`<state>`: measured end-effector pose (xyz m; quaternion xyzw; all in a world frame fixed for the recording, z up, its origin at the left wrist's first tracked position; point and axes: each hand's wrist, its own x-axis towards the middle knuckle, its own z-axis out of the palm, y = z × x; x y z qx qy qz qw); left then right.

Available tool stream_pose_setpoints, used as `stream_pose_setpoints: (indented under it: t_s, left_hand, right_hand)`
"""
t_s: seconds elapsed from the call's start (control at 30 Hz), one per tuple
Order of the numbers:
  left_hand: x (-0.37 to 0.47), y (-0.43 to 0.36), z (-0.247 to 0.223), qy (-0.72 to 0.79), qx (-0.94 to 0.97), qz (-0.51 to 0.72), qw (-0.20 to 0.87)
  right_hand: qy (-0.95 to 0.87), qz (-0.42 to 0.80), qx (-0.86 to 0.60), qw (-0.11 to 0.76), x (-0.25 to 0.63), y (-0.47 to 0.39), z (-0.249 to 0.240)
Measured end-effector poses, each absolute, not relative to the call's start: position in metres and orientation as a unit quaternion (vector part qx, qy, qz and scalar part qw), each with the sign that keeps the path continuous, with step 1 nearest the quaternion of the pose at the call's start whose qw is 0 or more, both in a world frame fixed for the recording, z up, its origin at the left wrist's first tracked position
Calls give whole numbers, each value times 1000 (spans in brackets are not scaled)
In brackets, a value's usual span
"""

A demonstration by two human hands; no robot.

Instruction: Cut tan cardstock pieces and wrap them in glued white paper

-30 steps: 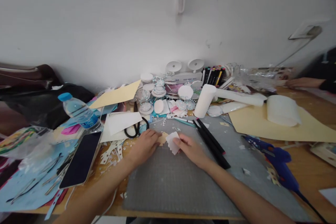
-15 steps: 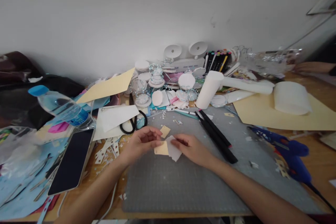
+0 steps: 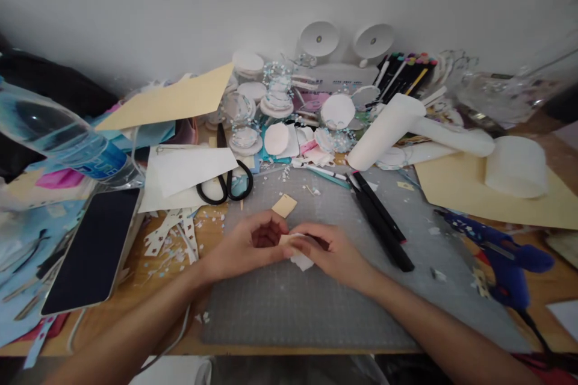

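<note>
Over the grey cutting mat (image 3: 289,313), my left hand (image 3: 255,246) and my right hand (image 3: 334,249) meet, fingertips nearly touching. Between them is a small white piece of paper (image 3: 302,261), its lower edge sticking out below the fingers. Both hands are closed in a pinch on it. The small yellow card piece my left hand held is mostly hidden by fingers and paper. Another small yellow card piece (image 3: 284,206) lies on the mat just beyond my left fingers.
Black scissors (image 3: 229,185) lie left, near a phone (image 3: 93,246) and water bottle (image 3: 102,156). Two black pen-like tools (image 3: 379,222) rest right, with a blue glue gun (image 3: 503,264) further out. Paper scraps, white rolls (image 3: 388,132) and round white decorations (image 3: 338,111) crowd the back.
My hands have come together, bringing the white paper against the yellow card piece in my left fingers. The camera view has tilted down, and surrounding things appear shifted.
</note>
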<state>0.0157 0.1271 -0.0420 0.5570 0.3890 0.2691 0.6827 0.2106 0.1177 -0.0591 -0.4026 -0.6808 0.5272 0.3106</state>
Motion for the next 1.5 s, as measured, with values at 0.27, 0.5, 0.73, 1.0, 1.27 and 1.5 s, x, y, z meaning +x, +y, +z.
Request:
stream_pose_setpoints:
  t_s: [0.27, 0.5, 0.73, 1.0, 1.27, 1.5]
  left_hand:
    - [17, 125, -48, 419, 557, 223, 682]
    - [18, 120, -43, 439, 574, 232, 651]
    - [15, 124, -42, 426, 543, 316, 651]
    - [8, 120, -42, 364, 436, 383, 728]
    - [20, 116, -43, 356, 515, 166, 762]
    - [18, 119, -40, 431, 592, 208, 649]
  right_hand:
    - [-652, 539, -405, 347, 212, 117, -54]
    - [-573, 599, -430, 359, 214, 114, -58]
    - [-501, 625, -446, 400, 216, 118, -55]
    - [-517, 518, -536, 419, 217, 122, -54]
    - [-559, 614, -421, 366, 213, 116, -49]
    - [-543, 644, -397, 365, 217, 118, -49]
